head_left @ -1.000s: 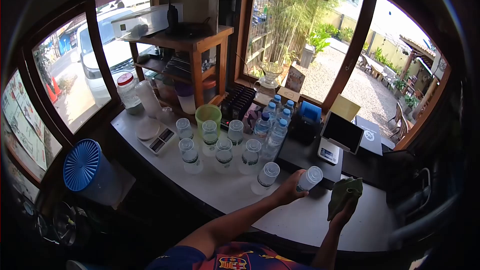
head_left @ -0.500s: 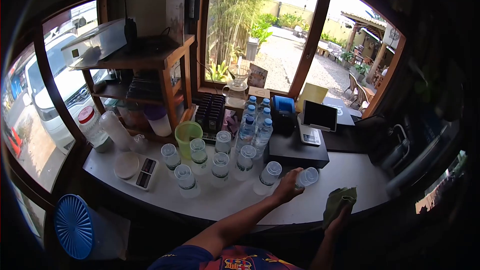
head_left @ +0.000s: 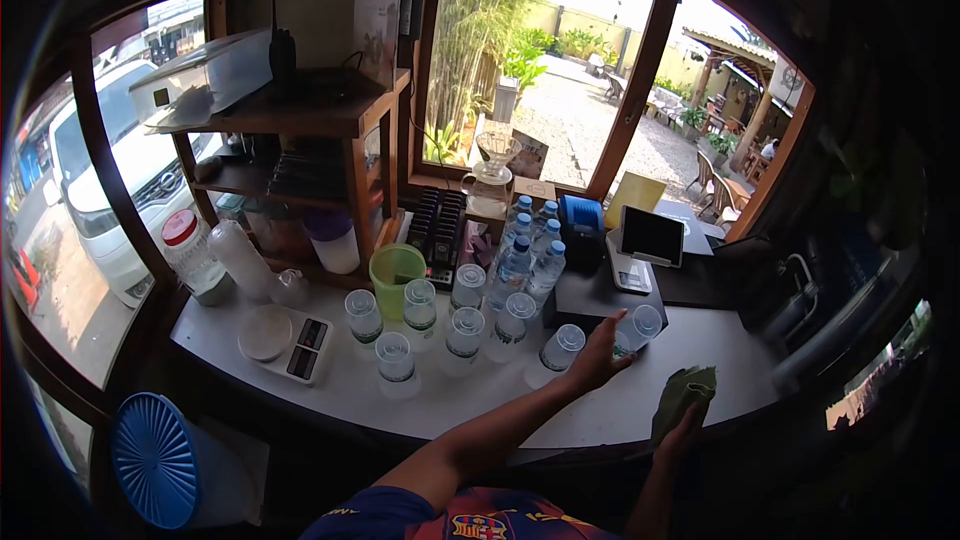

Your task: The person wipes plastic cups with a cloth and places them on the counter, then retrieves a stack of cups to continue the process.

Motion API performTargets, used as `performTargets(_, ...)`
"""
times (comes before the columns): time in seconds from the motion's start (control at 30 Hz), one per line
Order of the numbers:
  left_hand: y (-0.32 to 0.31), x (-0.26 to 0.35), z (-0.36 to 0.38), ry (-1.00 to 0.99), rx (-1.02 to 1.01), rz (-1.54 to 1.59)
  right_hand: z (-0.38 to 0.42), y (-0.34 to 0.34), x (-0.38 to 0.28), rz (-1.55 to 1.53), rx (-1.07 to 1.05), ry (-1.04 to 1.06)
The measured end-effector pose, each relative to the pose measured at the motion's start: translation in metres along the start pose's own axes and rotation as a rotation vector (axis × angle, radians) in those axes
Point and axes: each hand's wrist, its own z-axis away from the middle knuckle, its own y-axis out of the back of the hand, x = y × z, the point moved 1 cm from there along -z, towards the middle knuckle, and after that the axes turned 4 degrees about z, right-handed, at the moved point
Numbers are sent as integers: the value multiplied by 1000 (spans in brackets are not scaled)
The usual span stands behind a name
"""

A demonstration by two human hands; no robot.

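Note:
My left hand (head_left: 598, 358) reaches over the right part of the counter, its fingers round the lower side of a clear plastic cup (head_left: 645, 322). Close by on its left stands another clear cup (head_left: 567, 342), base up, with a dark printed band. Several similar cups, such as the clear cup (head_left: 465, 325), are set out further left. A folded green cloth (head_left: 685, 395) is gripped in my right hand (head_left: 682, 432), low at the right near the counter's front edge. Part of the right hand's fingers is hidden by the cloth.
Behind the cups stand water bottles (head_left: 515, 270), a green bucket (head_left: 397, 285) and a black box (head_left: 600, 300) bearing a tablet (head_left: 652, 237). A digital scale (head_left: 305, 350) lies at left. Below it, off the counter, is a blue-lidded container (head_left: 155, 460).
My left hand has moved away from me with the cup, towards the black box. My right hand stays almost in place with the cloth. The whole view has shifted slightly.

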Motion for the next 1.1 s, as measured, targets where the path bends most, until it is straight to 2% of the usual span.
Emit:
performTargets(0.23,8,11,-26,9,38,112,-17,-8,12,119,36,56)
performTargets(0.53,17,24,-38,14,92,147,-21,-22,-8,-70,39,-23)
performTargets(0.73,35,59,-46,-19,139,187,-24,-17,-4,-36,118,33)
performTargets(0.93,52,90,-39,-156,306,167,-19,-29,-57,-564,128,10)
performTargets(1.1,70,91,-24,-304,387,327,-3,-60,-124,-737,75,68)
